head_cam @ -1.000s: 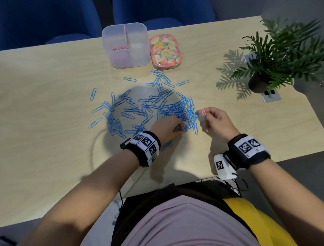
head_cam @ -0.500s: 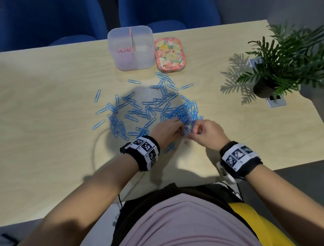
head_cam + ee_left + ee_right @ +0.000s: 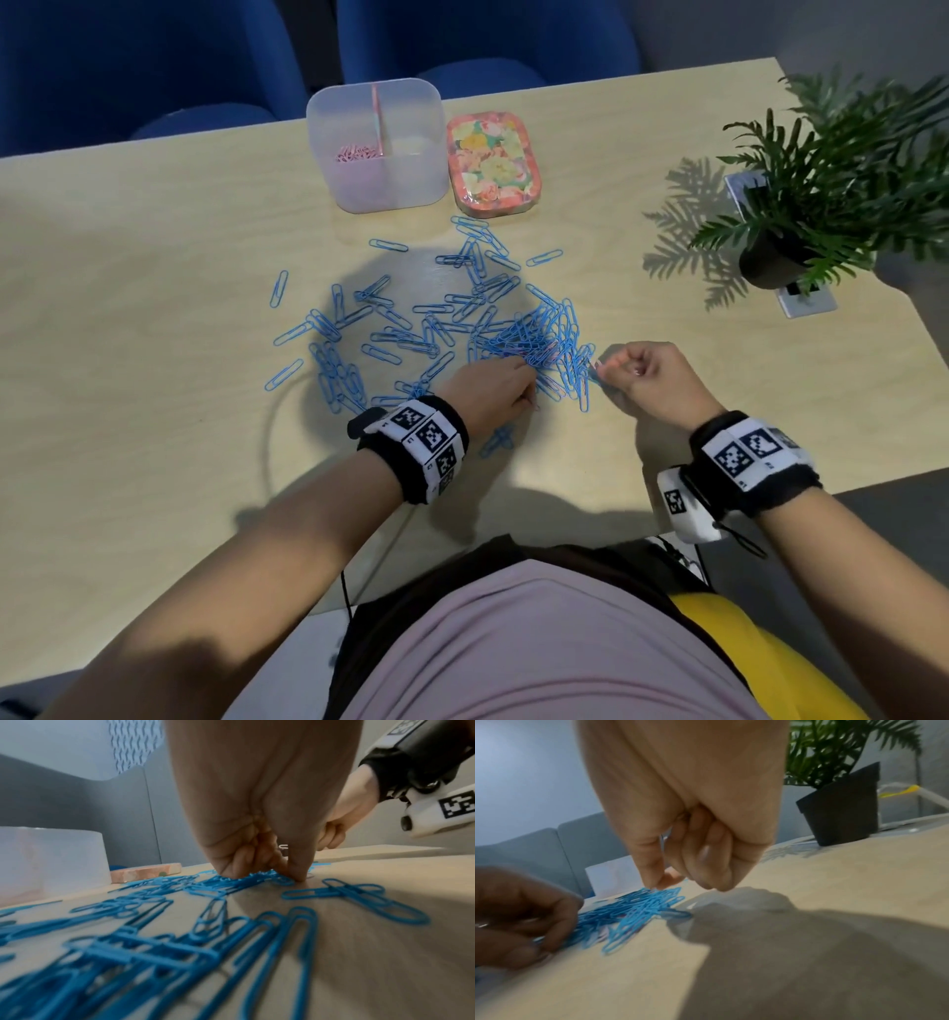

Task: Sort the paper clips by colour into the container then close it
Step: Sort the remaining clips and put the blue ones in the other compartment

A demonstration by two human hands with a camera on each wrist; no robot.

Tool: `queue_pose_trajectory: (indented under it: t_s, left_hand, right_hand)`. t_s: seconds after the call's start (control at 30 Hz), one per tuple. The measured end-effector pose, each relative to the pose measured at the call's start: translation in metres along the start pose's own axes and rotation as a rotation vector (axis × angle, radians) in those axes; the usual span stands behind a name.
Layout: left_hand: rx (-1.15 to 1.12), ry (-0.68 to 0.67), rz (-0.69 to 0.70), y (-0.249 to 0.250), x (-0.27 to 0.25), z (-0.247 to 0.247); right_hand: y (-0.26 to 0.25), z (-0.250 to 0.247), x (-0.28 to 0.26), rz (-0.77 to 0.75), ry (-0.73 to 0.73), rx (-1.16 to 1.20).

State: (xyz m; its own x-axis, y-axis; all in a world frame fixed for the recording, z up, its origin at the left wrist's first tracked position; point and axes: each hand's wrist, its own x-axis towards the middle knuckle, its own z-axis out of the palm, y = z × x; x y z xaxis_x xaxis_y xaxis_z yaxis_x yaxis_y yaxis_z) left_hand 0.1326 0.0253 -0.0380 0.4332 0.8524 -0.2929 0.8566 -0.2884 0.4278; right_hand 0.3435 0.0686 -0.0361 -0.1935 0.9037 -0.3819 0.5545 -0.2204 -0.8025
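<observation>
Several blue paper clips (image 3: 534,334) lie spread over the table, thickest just ahead of my hands; they fill the left wrist view as blue clips (image 3: 159,947). My left hand (image 3: 526,395) rests on the near edge of the heap with fingers curled, thumb and forefinger (image 3: 299,876) pinching down on a pale pink clip. To the right of the heap my right hand (image 3: 606,367) is raised a little, thumb and forefinger (image 3: 659,882) pinching a pink clip (image 3: 598,364). The clear divided container (image 3: 405,169) stands at the back, pink clips (image 3: 354,153) in its left compartment.
The floral lid (image 3: 493,164) lies flat right of the container. A potted plant (image 3: 770,257) and a white socket plate (image 3: 809,303) occupy the far right. Blue chairs stand behind the table. The table's near edge is close under my wrists.
My right hand dipped into the heap beside the left hand, then drew back to the right, still pinching pink. My left hand stayed at the heap's near edge.
</observation>
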Motion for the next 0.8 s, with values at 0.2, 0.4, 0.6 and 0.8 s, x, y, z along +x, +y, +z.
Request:
queue_pose_trajectory:
  t_s: [0.2, 0.4, 0.6, 0.8]
  left_hand:
    - [-0.311, -0.013, -0.105, -0.004, 0.003, -0.005]
    - [-0.896, 0.014, -0.213, -0.007, 0.01, -0.015]
    - [-1.207, -0.007, -0.39, 0.007, 0.017, -0.027]
    - [-0.471, 0.041, -0.177, 0.012, 0.017, -0.011]
  right_hand:
    - [-0.017, 0.001, 0.003, 0.146, -0.015, 0.478]
    - [-0.02, 0.014, 0.012, 0.206, -0.029, 0.614]
    - [-0.025, 0.011, 0.013, 0.356, -0.059, 0.672]
    - [-0.018, 0.017, 0.005, 0.024, 0.067, -0.129]
